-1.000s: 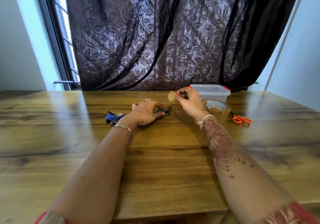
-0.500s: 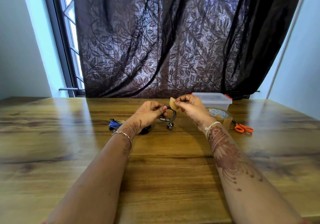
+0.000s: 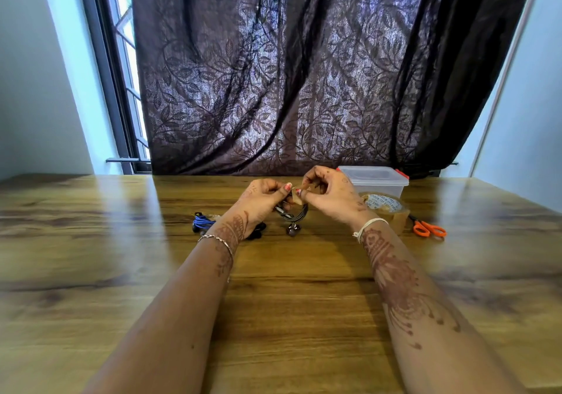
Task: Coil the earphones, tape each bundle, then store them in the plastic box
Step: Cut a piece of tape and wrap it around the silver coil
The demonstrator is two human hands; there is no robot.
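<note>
- The dark earphone coil [image 3: 292, 214] is hanging just above the table [image 3: 273, 317], between the two hands; its earbuds [image 3: 293, 229] are dangling below the loop, near the wood.
- The left hand [image 3: 261, 199] is pinching the top of the coil with curled fingers; the right hand [image 3: 331, 195] is pinching the piece of tape [image 3: 295, 197] between thumb and forefinger, its other fingers curled.
- Change: a second ago the left hand was pressing the coil onto the table while the right hand was holding the tape clear of it; the coil is now being held raised, and the tape is meeting it at the top of the loop.
- Meaning for the task: coiling of this pair appears finished; taping is judged to be starting; whether the tape is already sticking to the wires cannot be told.
- The blue bundle [image 3: 202, 221] is lying on the table left of the left wrist; a black bundle [image 3: 257, 230] is lying partly hidden behind that wrist; whether either is carrying tape cannot be told.
- The plastic box [image 3: 375, 180], apparently closed, is standing behind the right hand; the tape roll [image 3: 384, 208] is sitting just in front of it; the orange scissors [image 3: 428, 229] are lying right of the roll.
- Storing is not yet begun.
</note>
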